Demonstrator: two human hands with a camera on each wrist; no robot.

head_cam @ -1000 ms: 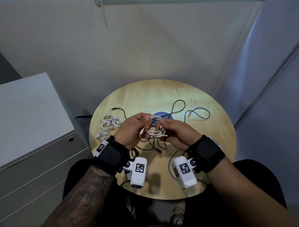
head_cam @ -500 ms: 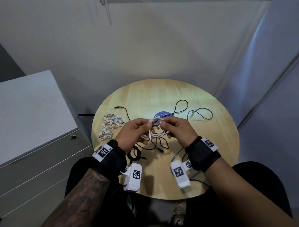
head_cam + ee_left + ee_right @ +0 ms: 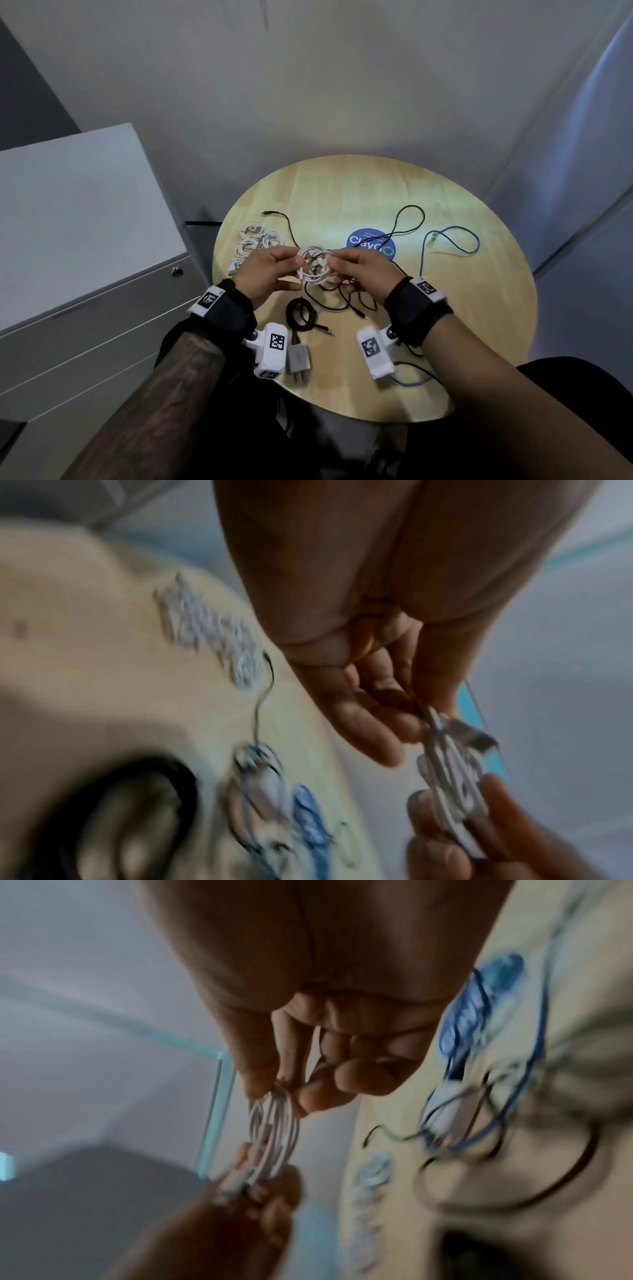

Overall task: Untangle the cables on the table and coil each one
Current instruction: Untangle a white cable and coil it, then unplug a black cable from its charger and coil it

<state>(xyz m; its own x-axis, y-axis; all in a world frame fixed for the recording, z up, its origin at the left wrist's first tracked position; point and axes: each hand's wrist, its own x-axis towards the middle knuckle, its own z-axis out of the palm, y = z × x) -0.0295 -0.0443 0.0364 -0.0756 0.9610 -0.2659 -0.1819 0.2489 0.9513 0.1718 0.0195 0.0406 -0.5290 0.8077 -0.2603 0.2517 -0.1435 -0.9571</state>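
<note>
A white cable coil point(image 3: 313, 265) hangs above the round wooden table point(image 3: 479, 308), held between both hands. My left hand point(image 3: 270, 270) pinches its left side and my right hand point(image 3: 356, 270) pinches its right side. The left wrist view shows the white coil point(image 3: 448, 783) at my fingertips point(image 3: 404, 729), and the right wrist view shows the white coil point(image 3: 274, 1129) the same way. Loose black cables point(image 3: 342, 298) lie tangled under the hands. A blue cable point(image 3: 448, 240) trails to the right. A coiled black cable point(image 3: 301, 315) sits near my left wrist.
Several coiled white cables point(image 3: 255, 243) lie at the table's left edge. A grey plug adapter point(image 3: 298, 359) rests near the front edge. A blue round sticker point(image 3: 371, 245) marks the table's middle. A grey drawer cabinet point(image 3: 85, 246) stands to the left.
Both hands with the white coil have lifted and drifted slightly away from me. The coil now looks rounder and held wider between the fingertips.
</note>
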